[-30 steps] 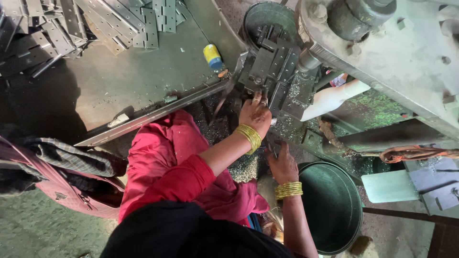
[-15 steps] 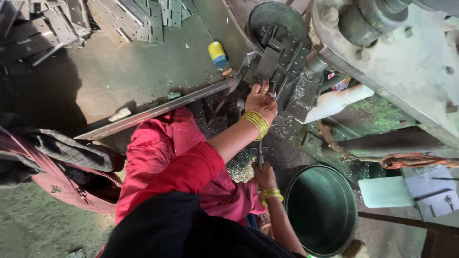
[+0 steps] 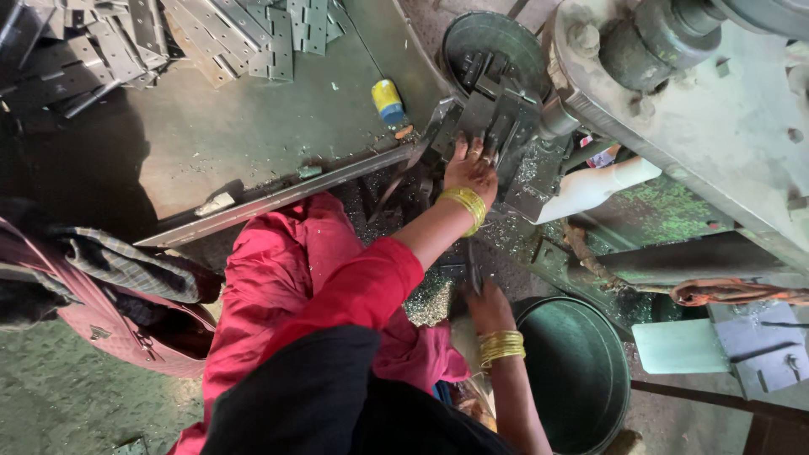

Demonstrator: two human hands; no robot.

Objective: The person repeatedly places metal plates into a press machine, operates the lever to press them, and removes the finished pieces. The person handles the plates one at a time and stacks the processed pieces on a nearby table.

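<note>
The dark grey metal die block [image 3: 497, 126] of the press sits at the far edge of the green-grey steel tabletop [image 3: 253, 143], its slotted face tilted toward the person and its long axis running from lower left to upper right. The left hand [image 3: 470, 168] lies flat on that block, fingers [image 3: 476, 150] spread and pressed against the slots (whether a piece is pinched beneath them cannot be told). Below it, the right hand [image 3: 489, 305] is closed around a thin dark metal rod [image 3: 474, 268] that stands nearly upright, pointing toward the block. Fine metal shavings [image 3: 430, 299] lie between the two hands. A round green metal bucket [image 3: 581, 371] stands just right of the right hand. A yellow and blue cylinder [image 3: 388, 99] lies on the tabletop left of the block, and a heap of grey hinge plates [image 3: 211, 38] is piled well apart at the far left. The heavy grey machine body [image 3: 699, 143] overhangs the block from the right.
</note>
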